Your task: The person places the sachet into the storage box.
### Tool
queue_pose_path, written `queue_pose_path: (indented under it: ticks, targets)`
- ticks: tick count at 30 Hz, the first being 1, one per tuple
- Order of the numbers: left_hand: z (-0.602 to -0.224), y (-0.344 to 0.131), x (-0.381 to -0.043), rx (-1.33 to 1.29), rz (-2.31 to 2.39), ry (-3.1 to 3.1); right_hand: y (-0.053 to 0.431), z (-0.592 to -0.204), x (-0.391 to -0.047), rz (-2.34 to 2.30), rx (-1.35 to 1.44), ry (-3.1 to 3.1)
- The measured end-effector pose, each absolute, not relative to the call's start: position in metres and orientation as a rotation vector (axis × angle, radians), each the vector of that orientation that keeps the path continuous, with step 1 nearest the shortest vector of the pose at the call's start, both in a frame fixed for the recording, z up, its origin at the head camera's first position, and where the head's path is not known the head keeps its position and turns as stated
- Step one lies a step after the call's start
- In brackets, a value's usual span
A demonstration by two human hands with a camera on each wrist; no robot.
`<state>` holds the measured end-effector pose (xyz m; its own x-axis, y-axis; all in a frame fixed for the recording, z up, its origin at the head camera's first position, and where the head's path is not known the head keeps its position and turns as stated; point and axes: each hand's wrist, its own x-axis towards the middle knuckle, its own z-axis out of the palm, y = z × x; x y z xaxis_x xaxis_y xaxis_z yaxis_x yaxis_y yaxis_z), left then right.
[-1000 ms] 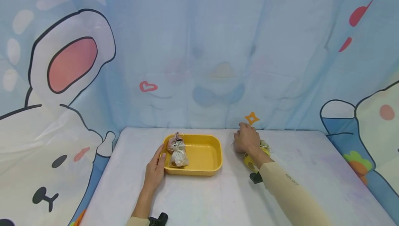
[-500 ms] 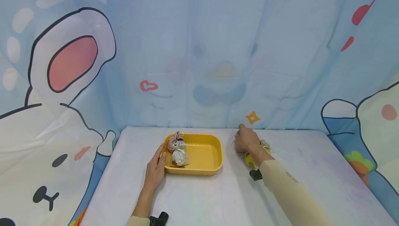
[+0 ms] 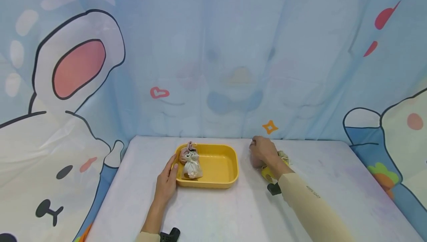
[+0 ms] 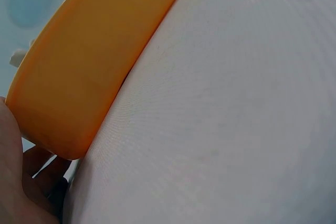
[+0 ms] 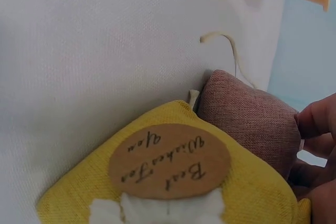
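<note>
My left hand (image 3: 165, 184) holds the left end of a yellow tray (image 3: 213, 185), thumb at the rim and fingers against the outer wall. In the left wrist view, fingers (image 4: 50, 174) show around the tray's corner. A white drawstring pouch (image 3: 191, 168) and a pinkish one (image 3: 182, 155) lie in the tray's left side. To the right of the tray, my right hand (image 3: 264, 150) pinches a mauve-brown drawstring pouch (image 5: 247, 119) by its gathered end. Beside that pouch, partly under the hand, is a yellow pouch (image 5: 262, 187) with a brown oval "Best Wishes For You" label (image 5: 170, 161).
A pale greenish pouch (image 3: 283, 155) lies just right of the right hand, partly hidden. The white-covered table (image 3: 213, 216) ends at a blue cartoon-print curtain (image 3: 213, 49) behind. A pale drawstring (image 5: 231, 45) trails from the brown pouch.
The right hand has shifted slightly down and left in the head view, and more of the brown pouch shows beneath it. The left hand and tray have stayed put.
</note>
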<state>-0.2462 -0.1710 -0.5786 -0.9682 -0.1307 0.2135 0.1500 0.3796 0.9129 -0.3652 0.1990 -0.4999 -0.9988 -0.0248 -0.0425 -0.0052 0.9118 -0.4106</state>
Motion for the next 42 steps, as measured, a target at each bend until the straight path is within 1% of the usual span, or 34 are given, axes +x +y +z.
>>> queue_pose_path:
  ticks: [13, 28, 34, 42]
  targets:
    - [-0.578, -0.170, -0.246, -0.020, -1.626, -2.392, 0.197, -0.499, -0.360, -0.787, -0.096, 3.048]
    - [-0.577, -0.170, -0.245, -0.025, -1.623, -2.392, 0.190, -0.496, -0.356, -0.789, -0.342, 3.266]
    - [-0.578, -0.170, -0.245, -0.020, -1.606, -2.398, 0.189, -0.494, -0.355, -0.788, -0.360, 3.298]
    - [-0.579, -0.170, -0.247, -0.014, -1.599, -2.397, 0.180, -0.482, -0.351, -0.847, -0.505, 3.381]
